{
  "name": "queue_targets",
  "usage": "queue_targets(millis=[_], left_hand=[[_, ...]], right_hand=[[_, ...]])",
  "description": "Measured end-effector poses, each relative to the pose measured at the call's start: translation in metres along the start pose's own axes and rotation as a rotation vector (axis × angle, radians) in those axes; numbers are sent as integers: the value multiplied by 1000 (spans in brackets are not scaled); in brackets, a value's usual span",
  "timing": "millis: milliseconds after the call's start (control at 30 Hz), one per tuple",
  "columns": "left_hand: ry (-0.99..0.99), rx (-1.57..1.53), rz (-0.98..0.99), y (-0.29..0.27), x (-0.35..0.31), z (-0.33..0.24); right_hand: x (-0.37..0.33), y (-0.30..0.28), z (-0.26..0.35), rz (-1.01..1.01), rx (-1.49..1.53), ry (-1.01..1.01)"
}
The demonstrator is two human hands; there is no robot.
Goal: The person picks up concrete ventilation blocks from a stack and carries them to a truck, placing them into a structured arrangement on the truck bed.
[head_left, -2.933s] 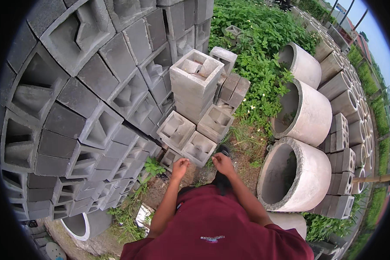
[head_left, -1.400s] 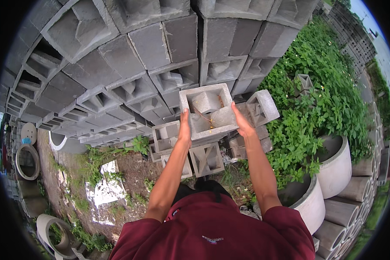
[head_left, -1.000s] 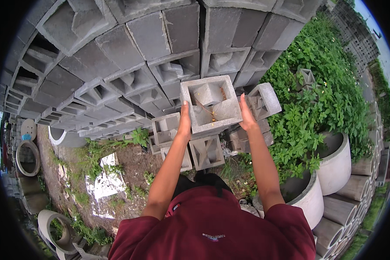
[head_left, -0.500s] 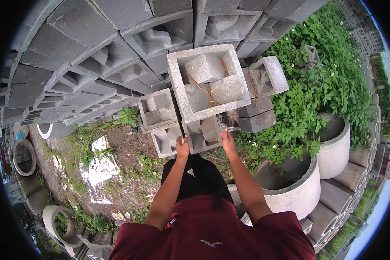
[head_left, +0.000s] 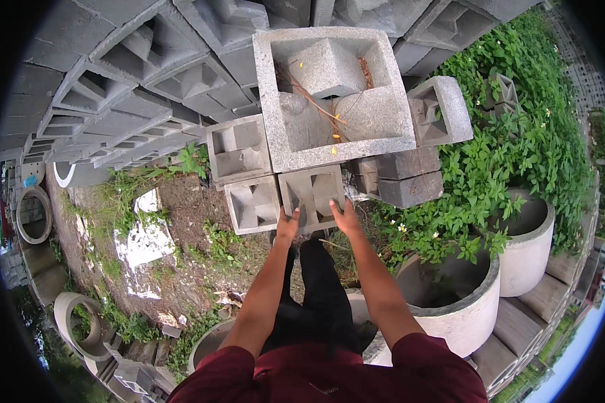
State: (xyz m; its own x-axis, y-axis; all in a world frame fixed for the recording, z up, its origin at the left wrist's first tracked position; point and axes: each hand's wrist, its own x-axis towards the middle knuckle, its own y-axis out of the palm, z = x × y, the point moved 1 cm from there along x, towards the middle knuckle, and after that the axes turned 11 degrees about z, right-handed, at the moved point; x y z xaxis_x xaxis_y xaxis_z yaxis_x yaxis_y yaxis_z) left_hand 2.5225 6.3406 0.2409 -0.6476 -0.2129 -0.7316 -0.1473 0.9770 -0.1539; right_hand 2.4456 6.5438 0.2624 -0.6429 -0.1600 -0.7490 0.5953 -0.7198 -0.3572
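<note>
A hollow grey concrete block sits directly in front of me, below the overhanging edge of a larger, paler concrete block. My left hand grips its near left corner, the thumb along the rim. At the near right corner, my right hand has closed round the block, with its thumb over the edge and the other fingers mostly hidden. Close beside my left hand stands another hollow block. Behind that one is a similar block. Twigs and yellow leaves lie in the large block.
A tall wall of stacked blocks rises at the far left. Darker blocks and leafy plants are on the right. Large concrete rings stand near my right arm. White debris litters the ground at left.
My hands have come closer together, and the right hand has moved in from beside the block to grip its edge. The view has shifted, bringing the large block nearer.
</note>
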Motion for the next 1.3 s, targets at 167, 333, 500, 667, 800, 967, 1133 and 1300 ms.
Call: queue_targets(millis=[167, 333, 500, 667, 800, 967, 1133, 1300], left_hand=[[90, -132, -145, 5, 6, 18], [58, -379, 46, 10, 7, -6], [92, -401, 119, -1, 16, 34], [101, -436, 100, 3, 4, 19], [123, -437, 90, 5, -33, 8], [139, -526, -29, 7, -114, 16], [204, -803, -140, -14, -216, -14], [323, -983, -287, -70, -292, -23]], right_hand=[[26, -5, -3, 117, 114, -146], [36, -10, -13, 196, 249, -239], [45, -3, -20, 396, 353, -264], [45, -15, -15, 374, 207, -218], [11, -24, 6, 409, 289, -226], [-60, -31, 13, 471, 201, -286], [-122, -25, 42, 625, 198, -362], [-186, 12, 145, 740, 95, -506]])
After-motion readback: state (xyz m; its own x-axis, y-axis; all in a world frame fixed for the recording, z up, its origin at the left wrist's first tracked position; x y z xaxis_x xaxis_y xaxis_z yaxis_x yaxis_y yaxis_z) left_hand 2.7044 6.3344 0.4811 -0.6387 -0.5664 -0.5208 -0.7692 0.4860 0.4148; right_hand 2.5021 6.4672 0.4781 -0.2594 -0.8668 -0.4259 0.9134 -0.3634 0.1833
